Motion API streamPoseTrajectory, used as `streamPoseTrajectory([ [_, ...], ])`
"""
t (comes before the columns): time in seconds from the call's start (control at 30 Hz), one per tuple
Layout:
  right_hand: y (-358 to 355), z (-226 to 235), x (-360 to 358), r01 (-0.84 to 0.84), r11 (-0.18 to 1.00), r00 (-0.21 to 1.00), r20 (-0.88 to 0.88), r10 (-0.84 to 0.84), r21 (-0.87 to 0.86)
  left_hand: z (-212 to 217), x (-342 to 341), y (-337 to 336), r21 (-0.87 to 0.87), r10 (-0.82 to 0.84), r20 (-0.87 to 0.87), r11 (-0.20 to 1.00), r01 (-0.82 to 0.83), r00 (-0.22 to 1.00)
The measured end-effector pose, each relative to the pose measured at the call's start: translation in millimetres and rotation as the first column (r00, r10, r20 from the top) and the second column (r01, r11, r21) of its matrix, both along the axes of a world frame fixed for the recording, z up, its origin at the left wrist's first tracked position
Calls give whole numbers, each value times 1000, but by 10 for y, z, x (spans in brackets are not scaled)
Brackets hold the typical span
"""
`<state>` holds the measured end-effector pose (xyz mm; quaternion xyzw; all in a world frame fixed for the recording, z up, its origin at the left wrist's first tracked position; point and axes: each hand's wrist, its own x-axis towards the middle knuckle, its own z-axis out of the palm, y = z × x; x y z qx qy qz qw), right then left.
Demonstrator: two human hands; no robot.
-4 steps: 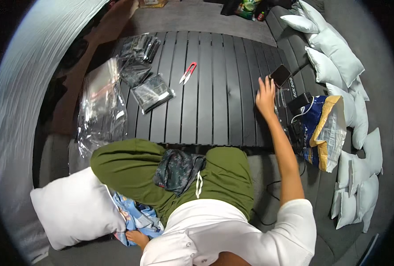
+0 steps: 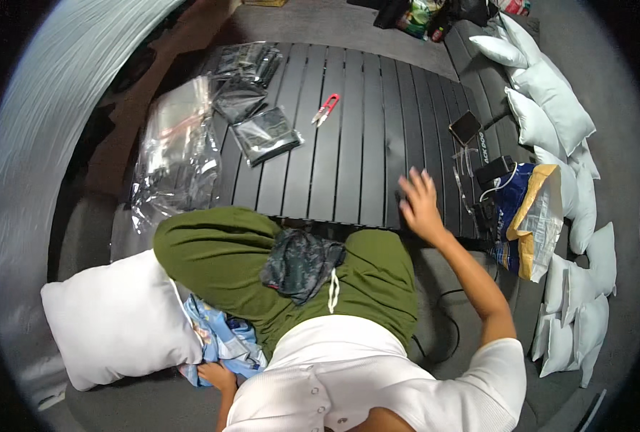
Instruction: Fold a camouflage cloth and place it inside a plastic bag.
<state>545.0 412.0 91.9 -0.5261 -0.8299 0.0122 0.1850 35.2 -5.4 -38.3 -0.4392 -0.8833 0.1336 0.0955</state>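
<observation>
The right hand [image 2: 420, 205] hovers open, fingers spread and blurred, over the near edge of the black slatted worktop [image 2: 348, 144], holding nothing; the left hand [image 2: 215, 374] rests down by the blue printed cloth [image 2: 223, 338], its grip hidden; the red snips [image 2: 326, 109] lie well apart.

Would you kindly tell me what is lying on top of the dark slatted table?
On the slatted table lie red snips, clear plastic bags, dark packets and a phone. The right hand hovers near its edge. Whatever lies beneath the bags is hidden.

White short-sleeved shirt (small buttons), olive-green trousers.
</observation>
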Motion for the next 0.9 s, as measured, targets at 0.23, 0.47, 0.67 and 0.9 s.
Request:
streamPoseTrajectory([
  [0.23,-252,-21,-731,80,920,996,63,-60,-383,-673,-115,-128,-106,196,0,975,-195,981],
  [0.47,-179,91,-1455,204,925,851,525,-5,-321,-576,7,266,-132,293,322,956,-263,900],
  [0.67,-295,-153,-1644,323,910,829,541,-140,-258,-1081,108,190,-128,322,406,947,-295,855],
  [0.9,-810,-197,-2170,282,912,869,483,-112,-297,-1488,294,-5,-77,183,459,983,-167,869],
])
